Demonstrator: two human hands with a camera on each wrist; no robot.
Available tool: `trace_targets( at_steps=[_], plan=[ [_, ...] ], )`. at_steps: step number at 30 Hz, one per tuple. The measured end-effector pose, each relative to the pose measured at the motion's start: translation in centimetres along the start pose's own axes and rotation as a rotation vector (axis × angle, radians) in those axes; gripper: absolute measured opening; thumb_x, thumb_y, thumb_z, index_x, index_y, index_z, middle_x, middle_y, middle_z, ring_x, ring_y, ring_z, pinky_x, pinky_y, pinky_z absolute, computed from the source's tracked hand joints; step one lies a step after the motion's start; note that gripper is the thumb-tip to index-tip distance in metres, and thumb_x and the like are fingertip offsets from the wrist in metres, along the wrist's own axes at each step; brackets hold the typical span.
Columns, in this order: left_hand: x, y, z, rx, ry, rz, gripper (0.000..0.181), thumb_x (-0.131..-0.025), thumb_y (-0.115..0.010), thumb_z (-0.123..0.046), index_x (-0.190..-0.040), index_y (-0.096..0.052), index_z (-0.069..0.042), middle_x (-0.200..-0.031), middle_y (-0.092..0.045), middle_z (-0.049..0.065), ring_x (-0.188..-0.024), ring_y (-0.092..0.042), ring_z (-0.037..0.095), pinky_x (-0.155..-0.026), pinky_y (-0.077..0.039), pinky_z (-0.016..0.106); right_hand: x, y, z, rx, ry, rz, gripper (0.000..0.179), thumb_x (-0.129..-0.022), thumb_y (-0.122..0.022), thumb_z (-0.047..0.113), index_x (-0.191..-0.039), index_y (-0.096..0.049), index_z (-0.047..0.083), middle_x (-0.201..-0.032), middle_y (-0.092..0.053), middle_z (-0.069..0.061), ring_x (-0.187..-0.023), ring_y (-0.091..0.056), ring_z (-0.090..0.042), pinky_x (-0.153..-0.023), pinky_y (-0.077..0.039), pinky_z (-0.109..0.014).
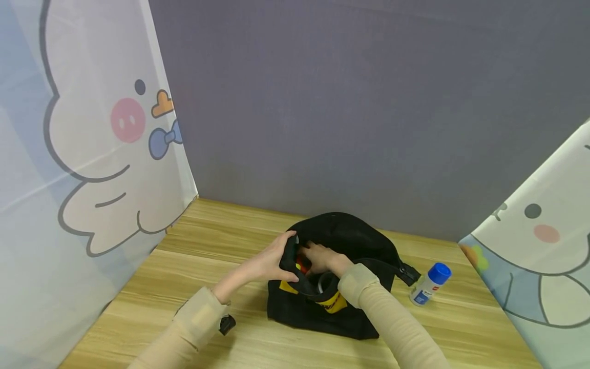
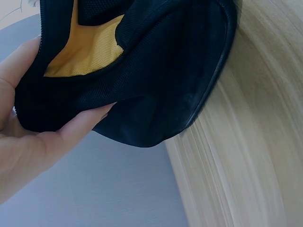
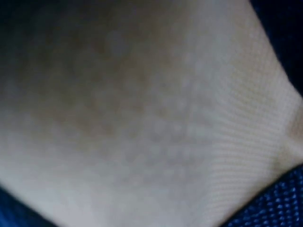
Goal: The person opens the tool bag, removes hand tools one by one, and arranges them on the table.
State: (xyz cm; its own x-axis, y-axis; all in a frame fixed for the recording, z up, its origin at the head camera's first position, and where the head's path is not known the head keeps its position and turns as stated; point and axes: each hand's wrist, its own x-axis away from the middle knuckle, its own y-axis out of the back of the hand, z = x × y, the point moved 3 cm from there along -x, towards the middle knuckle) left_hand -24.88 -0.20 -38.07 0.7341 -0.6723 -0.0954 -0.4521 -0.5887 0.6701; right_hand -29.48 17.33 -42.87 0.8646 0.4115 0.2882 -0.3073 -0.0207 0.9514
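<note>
A black fabric bag point(image 1: 318, 323) with yellow patches stands with its zip opening spread on the table. My left hand point(image 1: 272, 260) grips the left side of the opening, thumb on one face and fingers on the other. In the left wrist view that hand point(image 2: 35, 146) pinches the black edge, and a yellow inner panel point(image 2: 94, 49) shows past it. Down inside the opening is my right hand point(image 1: 321, 258), beside a red item point(image 1: 304, 263); its fingertips are hidden, and I cannot tell what they hold. A blurred beige sleeve point(image 3: 156, 123) fills most of the right wrist view.
To the right of the bag stands a white spray can point(image 1: 422, 293) with a blue cap. The bag's strap end with a black buckle point(image 1: 407, 274) lies near it. Behind the wood-grain table point(image 1: 221, 220) hangs a grey backdrop, with cartoon-printed curtains at both sides.
</note>
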Motion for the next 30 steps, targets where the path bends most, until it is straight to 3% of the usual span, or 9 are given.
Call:
trace_targets(
  at_steps=[12, 30],
  plan=[
    [0.03, 0.02, -0.06, -0.014, 0.001, -0.001, 0.103, -0.083, -0.081, -0.024, -0.157, -0.012, -0.003, -0.162, -0.018, 0.023, -0.147, -0.03, 0.041, -0.113, -0.037, 0.057, -0.21, 0.15, 0.08, 0.017, 0.027, -0.016, 0.064, -0.083, -0.08, 0.029, -0.141, -0.054, 0.02, -0.138, -0.052, -0.013, -0.123, -0.055, -0.031, -0.107, -0.047, -0.046],
    [0.09, 0.05, -0.15, 0.019, -0.012, 0.0, 0.103, -0.084, -0.081, -0.022, -0.156, -0.011, -0.001, -0.161, -0.018, 0.025, -0.147, -0.028, 0.041, -0.113, -0.035, 0.058, -0.32, 0.12, -0.05, 0.0, 0.022, -0.005, 0.05, -0.081, -0.083, 0.026, -0.127, -0.064, 0.017, -0.125, -0.06, -0.008, -0.115, -0.057, -0.025, -0.1, -0.051, -0.042]
  ],
)
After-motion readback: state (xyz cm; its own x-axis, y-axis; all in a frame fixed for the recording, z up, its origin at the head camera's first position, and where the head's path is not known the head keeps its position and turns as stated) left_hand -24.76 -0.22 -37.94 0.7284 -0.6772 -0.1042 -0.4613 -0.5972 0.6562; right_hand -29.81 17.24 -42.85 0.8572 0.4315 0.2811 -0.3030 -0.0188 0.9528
